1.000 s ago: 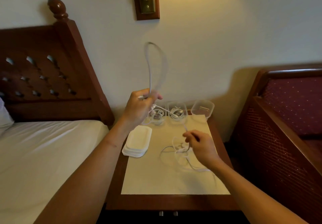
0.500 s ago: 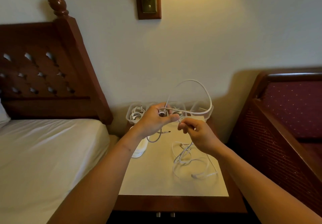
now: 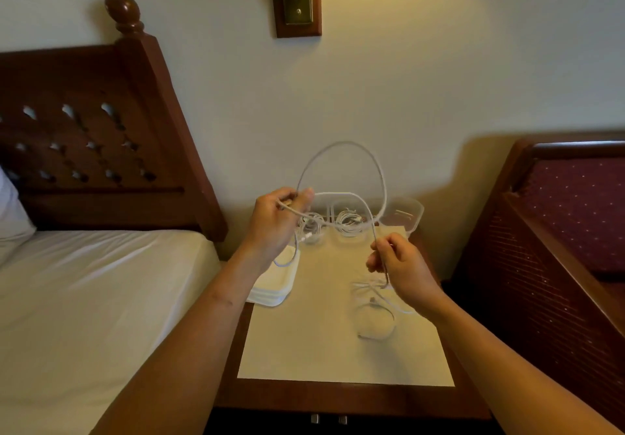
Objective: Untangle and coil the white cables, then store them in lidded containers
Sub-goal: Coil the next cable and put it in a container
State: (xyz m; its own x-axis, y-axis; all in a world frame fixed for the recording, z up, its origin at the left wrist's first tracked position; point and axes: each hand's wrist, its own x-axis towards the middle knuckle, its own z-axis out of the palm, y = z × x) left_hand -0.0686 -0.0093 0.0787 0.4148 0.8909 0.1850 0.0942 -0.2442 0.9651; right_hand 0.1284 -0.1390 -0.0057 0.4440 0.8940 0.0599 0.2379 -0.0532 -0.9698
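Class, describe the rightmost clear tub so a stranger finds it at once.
Start at the nightstand beside the bed. Along its back edge, by the wall, stand clear tubs; take the right-end tub. The other tubs hold coiled cables; it holds no coil.

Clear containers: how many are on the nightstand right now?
3, at the back of the nightstand: left container, partly behind the left hand; middle container holding a coiled cable; right container, no coil inside. The hand might hide another.
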